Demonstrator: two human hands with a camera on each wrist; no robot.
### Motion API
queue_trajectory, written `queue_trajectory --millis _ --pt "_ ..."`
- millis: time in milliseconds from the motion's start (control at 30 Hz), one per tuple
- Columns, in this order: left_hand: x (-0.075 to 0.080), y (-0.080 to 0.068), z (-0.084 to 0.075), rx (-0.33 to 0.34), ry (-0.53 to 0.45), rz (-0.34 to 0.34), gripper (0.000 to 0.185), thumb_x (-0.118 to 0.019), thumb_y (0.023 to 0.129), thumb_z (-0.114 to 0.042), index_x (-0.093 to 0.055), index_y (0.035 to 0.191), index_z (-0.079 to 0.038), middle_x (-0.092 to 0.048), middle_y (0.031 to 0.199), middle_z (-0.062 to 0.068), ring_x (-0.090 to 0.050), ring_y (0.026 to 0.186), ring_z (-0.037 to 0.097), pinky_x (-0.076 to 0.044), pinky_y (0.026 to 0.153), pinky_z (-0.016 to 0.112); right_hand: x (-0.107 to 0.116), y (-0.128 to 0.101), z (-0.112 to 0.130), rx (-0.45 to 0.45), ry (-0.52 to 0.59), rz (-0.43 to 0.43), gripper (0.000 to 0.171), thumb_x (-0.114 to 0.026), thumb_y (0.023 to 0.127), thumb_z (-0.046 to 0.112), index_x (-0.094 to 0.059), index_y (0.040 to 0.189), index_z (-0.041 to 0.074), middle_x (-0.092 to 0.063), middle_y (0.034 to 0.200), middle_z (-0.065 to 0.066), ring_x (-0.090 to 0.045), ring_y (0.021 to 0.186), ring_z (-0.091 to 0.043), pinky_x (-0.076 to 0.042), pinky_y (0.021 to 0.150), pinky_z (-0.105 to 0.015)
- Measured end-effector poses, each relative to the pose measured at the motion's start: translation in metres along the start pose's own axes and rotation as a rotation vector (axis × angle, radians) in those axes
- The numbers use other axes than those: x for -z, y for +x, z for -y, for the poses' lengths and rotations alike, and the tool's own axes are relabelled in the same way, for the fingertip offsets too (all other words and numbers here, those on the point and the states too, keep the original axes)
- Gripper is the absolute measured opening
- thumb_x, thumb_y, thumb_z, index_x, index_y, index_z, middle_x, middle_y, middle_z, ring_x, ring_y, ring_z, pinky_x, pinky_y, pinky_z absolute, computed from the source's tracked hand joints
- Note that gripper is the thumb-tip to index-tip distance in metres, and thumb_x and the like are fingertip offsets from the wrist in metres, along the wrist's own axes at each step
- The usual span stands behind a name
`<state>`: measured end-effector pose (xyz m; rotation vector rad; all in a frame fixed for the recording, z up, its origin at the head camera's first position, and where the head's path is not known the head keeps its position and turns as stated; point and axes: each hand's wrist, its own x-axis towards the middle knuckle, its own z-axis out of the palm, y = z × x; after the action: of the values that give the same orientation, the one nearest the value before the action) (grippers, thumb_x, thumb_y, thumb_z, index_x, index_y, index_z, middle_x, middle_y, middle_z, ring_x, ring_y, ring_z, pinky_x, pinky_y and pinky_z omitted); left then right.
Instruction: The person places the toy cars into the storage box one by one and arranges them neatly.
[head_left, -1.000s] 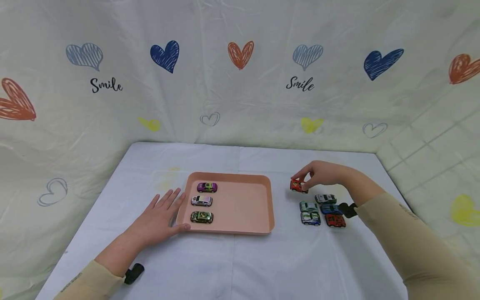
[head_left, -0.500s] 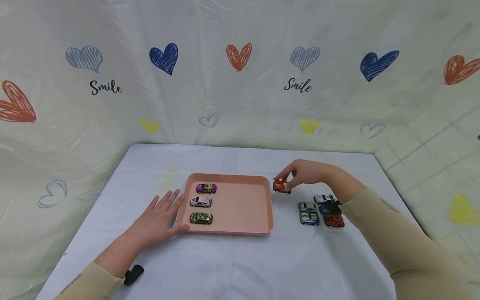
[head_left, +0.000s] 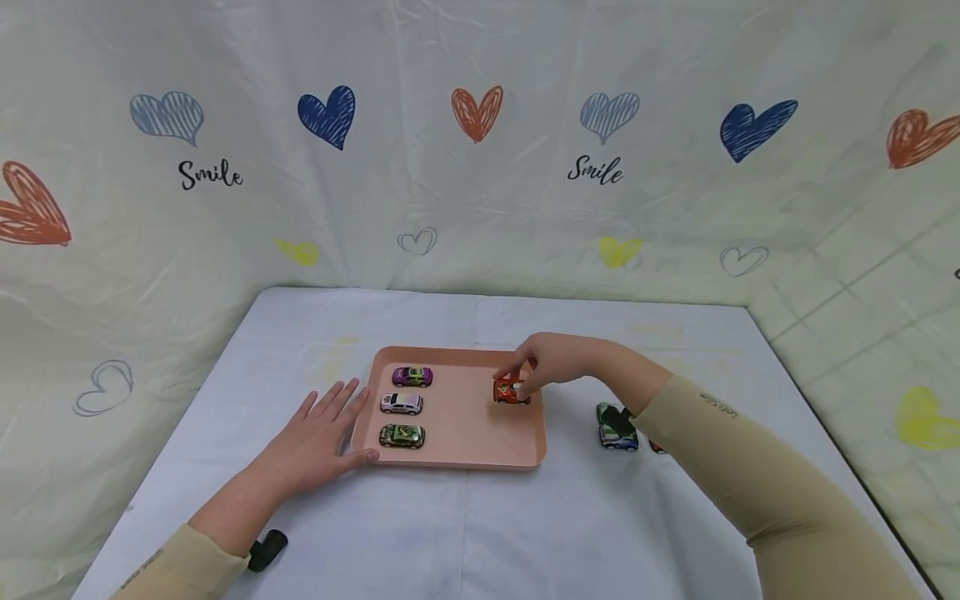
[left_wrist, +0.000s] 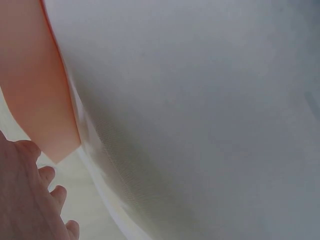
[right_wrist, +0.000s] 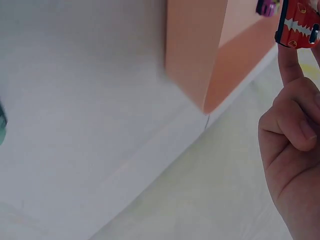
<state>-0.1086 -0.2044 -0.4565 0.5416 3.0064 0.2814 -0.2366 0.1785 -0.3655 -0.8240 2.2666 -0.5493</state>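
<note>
A pink tray [head_left: 457, 455] lies in the middle of the white table. Along its left side stand a purple toy car [head_left: 412, 377], a white one [head_left: 401, 403] and a green one [head_left: 402, 435]. My right hand [head_left: 546, 367] pinches a red toy car [head_left: 511, 391] over the tray's right half; the right wrist view shows the red toy car [right_wrist: 299, 24] between my fingertips beside the tray [right_wrist: 192, 55]. My left hand [head_left: 318, 442] rests flat on the table, fingers spread, thumb touching the tray's front left corner. In the left wrist view the left hand [left_wrist: 25, 200] lies by the tray [left_wrist: 35, 95].
A few toy cars [head_left: 617, 425] remain on the table right of the tray, partly hidden by my right forearm. The table [head_left: 465, 533] is backed by a heart-printed cloth wall. A black wrist strap [head_left: 266, 548] shows on the left sleeve.
My right hand has carried the red car leftwards from the group of cars to above the tray's right half. The left hand has stayed put.
</note>
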Motion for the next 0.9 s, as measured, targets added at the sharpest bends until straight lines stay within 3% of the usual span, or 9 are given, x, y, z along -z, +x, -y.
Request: queue_trajectory --millis 300,633,900 --pt "0.004 -0.002 -0.002 -0.002 -0.001 0.016 0.103 -0.045 0.085 -0.081 -0.026 0.158 -0.011 -0.019 0.164 0.011 -0.016 0.15 0.035 -0.009 0.12 0.057 -0.025 0.024 0.022 0.013 0.023 0.024 0.037 -0.077 0.088 0.018 -0.072 0.122 0.03 -0.067 0.1 0.011 -0.058 0.087 -0.019 -0.05 0.07 -0.031" --pt "0.004 -0.002 -0.001 -0.006 0.012 0.032 0.104 -0.042 0.085 -0.082 -0.024 0.159 -0.011 -0.018 0.165 0.011 -0.015 0.15 0.034 -0.009 0.121 0.056 -0.056 0.042 0.047 -0.017 -0.071 0.02 0.034 -0.077 0.087 0.018 -0.074 0.119 0.029 -0.067 0.092 0.012 -0.059 0.092 -0.009 -0.05 0.076 -0.025" --pt "0.004 -0.002 0.0 -0.004 0.003 0.026 0.104 -0.044 0.085 -0.082 -0.024 0.158 -0.011 -0.018 0.164 0.011 -0.016 0.15 0.035 -0.009 0.121 0.056 -0.077 0.053 0.053 -0.045 -0.104 0.005 0.032 -0.076 0.087 0.017 -0.075 0.116 0.029 -0.065 0.089 0.012 -0.058 0.082 -0.007 -0.05 0.073 -0.023"
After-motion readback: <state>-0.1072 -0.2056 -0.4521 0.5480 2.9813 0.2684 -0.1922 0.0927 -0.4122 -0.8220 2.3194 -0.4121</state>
